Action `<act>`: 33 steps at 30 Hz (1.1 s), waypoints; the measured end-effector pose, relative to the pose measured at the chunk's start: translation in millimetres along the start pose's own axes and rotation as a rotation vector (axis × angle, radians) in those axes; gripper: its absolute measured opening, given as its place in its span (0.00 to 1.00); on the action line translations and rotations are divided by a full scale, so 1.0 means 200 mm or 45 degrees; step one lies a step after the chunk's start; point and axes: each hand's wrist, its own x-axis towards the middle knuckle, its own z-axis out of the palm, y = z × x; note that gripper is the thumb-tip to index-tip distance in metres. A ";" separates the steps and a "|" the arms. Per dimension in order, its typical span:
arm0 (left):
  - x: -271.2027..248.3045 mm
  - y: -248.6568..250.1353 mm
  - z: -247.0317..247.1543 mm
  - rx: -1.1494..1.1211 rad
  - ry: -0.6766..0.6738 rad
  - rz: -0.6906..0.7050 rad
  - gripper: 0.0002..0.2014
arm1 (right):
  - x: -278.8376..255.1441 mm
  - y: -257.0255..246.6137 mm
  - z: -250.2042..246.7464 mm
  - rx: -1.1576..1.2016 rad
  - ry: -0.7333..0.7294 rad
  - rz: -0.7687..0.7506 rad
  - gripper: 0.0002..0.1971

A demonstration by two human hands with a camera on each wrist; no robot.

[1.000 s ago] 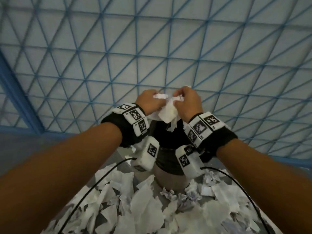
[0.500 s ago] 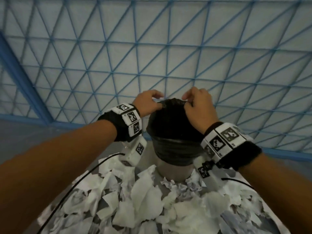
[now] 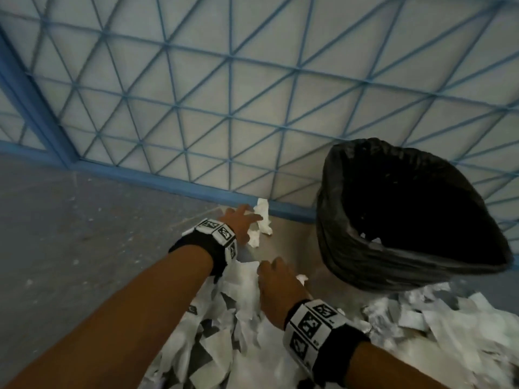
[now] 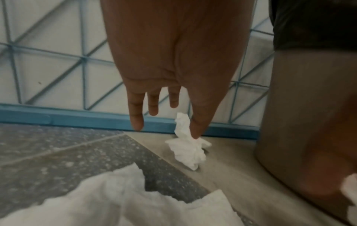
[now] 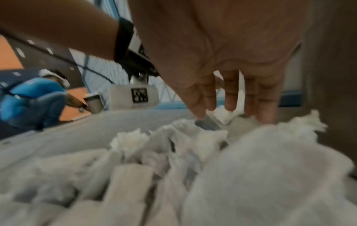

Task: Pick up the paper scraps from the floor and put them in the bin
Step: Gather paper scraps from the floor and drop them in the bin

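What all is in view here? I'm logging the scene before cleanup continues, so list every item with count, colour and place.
crumpled scrap: one, white, on the floor by the blue skirting, just under the left fingertips.
paper scraps: many, white and grey, heaped on the floor near the camera and beside the bin.
bin: one, grey body with a black liner, right of the hands.
lattice wall: one, pale panels with blue lines, behind everything.
other person: one, in blue, crouching far back in the right wrist view.
left hand: fingers straight, reaching at the crumpled scrap.
right hand: fingers extended, down on the heap.
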 end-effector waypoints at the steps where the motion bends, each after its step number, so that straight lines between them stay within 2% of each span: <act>1: 0.05 0.01 0.03 0.034 -0.031 0.015 0.32 | 0.04 0.02 0.05 -0.052 -0.045 0.063 0.24; 4: 0.18 0.04 0.08 0.096 -0.113 0.062 0.37 | 0.12 0.10 0.17 -0.001 -0.223 0.184 0.38; 6: 0.25 0.04 0.10 0.134 -0.155 0.095 0.38 | 0.14 0.12 0.24 0.040 -0.279 0.161 0.44; 8: 0.29 0.04 0.11 0.178 -0.165 0.109 0.35 | 0.14 0.11 0.29 -0.055 -0.210 0.063 0.40; 11: 0.28 0.01 0.17 0.088 -0.047 0.107 0.24 | 0.14 0.08 0.31 -0.178 -0.026 -0.088 0.25; 14: 0.25 -0.01 0.19 -0.037 0.031 0.058 0.21 | 0.16 0.08 0.29 -0.127 0.010 -0.105 0.14; 16: 0.22 0.00 0.17 -0.050 -0.012 0.009 0.19 | 0.16 0.09 0.26 0.007 0.042 -0.063 0.13; 19: 0.16 -0.02 0.13 -0.081 -0.106 0.033 0.15 | 0.14 0.10 0.21 0.139 0.177 -0.061 0.14; 22: 0.08 -0.05 0.04 -0.088 -0.006 0.043 0.13 | 0.08 0.10 0.12 0.179 0.313 -0.142 0.13; 24: 0.02 -0.06 -0.04 -0.245 0.111 0.046 0.15 | 0.04 0.09 0.05 0.219 0.416 -0.167 0.12; 27: -0.07 -0.05 -0.20 -0.535 0.373 0.049 0.14 | -0.05 0.03 -0.09 0.323 0.616 -0.232 0.10; 31: -0.22 0.06 -0.46 -1.191 0.583 0.154 0.08 | -0.28 -0.05 -0.38 0.362 0.884 -0.441 0.07; 33: -0.32 0.16 -0.59 -1.505 0.637 0.213 0.11 | -0.42 -0.04 -0.57 0.405 1.051 -0.525 0.06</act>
